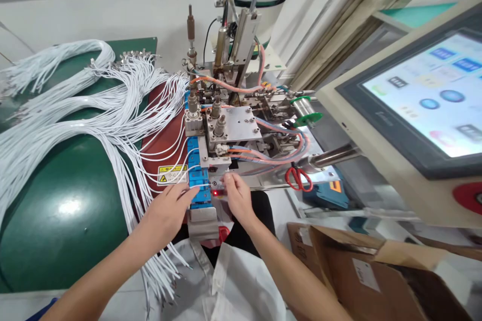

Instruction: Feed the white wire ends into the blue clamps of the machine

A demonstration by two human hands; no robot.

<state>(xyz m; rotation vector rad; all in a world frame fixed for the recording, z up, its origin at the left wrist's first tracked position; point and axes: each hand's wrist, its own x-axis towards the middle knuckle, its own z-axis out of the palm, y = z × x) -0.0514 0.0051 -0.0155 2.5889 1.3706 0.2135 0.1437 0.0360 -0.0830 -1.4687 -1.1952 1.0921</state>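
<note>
My left hand (169, 206) is at the front end of a row of blue clamps (198, 171), its fingers closed around a white cable (202, 185) lying across a clamp. Just right of the clamps, my right hand (238, 197) has its fingertips pinched together by the machine's metal front edge. Whatever they hold is too small to make out. Between the two hands glows a small red light (215, 193). Other white cables run from the clamps to a big bundle (113, 125) on the left.
Behind the clamps stands the machine (235, 123) with hoses and a solder wire spool (306, 111). Red-handled scissors (298, 179) lie at its right edge. A touchscreen (429, 90) juts in at right, above cardboard boxes (357, 266). The table top is green (75, 190).
</note>
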